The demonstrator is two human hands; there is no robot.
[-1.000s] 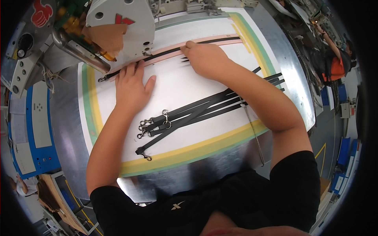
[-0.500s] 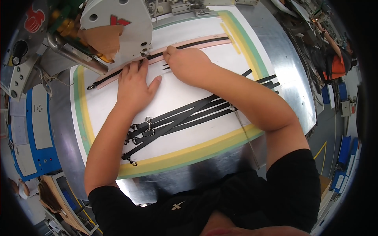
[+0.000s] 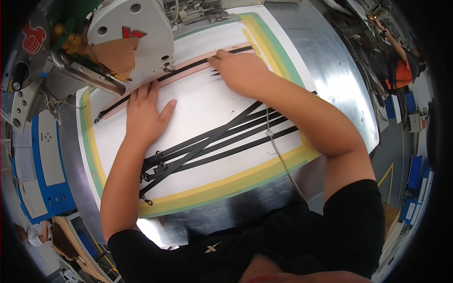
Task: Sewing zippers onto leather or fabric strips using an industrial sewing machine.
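My left hand (image 3: 144,113) lies flat, fingers spread, on the white work surface (image 3: 203,104), its fingertips pressing a long black zipper strip (image 3: 188,70) that runs along a pink guide strip under the sewing machine head (image 3: 137,37). Farther along that strip, my right hand (image 3: 240,70) presses down on its right end with fingers together. Several loose black zipper strips (image 3: 212,139) with metal sliders lie crossed on the surface between my forearms.
Yellow and green tape (image 3: 226,186) borders the white surface on a shiny metal table (image 3: 339,80). A blue control box (image 3: 42,165) stands at the left. A thin cord (image 3: 283,160) trails over the table's near edge. Another person in orange (image 3: 401,61) sits at the far right.
Both hands have slid the black strip along the pink guide toward the machine head. The view has shifted, so the table sits lower and to the right.
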